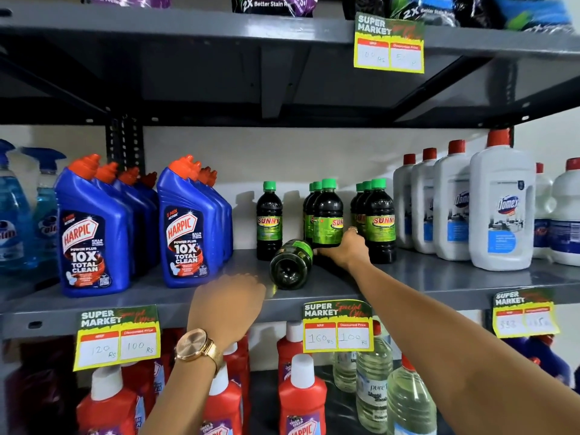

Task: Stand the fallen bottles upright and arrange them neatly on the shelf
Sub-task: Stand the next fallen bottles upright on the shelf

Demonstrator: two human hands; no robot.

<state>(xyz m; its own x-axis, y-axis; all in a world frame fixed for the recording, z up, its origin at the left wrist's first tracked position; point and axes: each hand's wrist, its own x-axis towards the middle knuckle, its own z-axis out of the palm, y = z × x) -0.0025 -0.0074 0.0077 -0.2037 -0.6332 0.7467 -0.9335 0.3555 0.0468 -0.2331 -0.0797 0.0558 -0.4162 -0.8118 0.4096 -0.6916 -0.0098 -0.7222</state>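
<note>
One dark Sunny bottle (292,265) lies on its side on the grey middle shelf (439,277), with its base towards me. Behind it stand several upright Sunny bottles with green caps: a lone one (269,219), a middle row (328,215) and a right row (379,221). My right hand (345,250) reaches in between the two rows. It presses against the foot of the front middle bottle, and its fingertips point at the fallen bottle's label. Whether it grips anything is unclear. My left hand (226,306), with a gold watch on the wrist, rests palm down on the shelf edge, just left of the fallen bottle's base, holding nothing.
Blue Harpic bottles (94,233) stand in rows to the left and white Domex bottles (502,208) to the right. Blue spray bottles (15,208) are at the far left. Price tags (338,328) hang from the shelf edge. Red bottles (301,400) and clear ones fill the shelf below.
</note>
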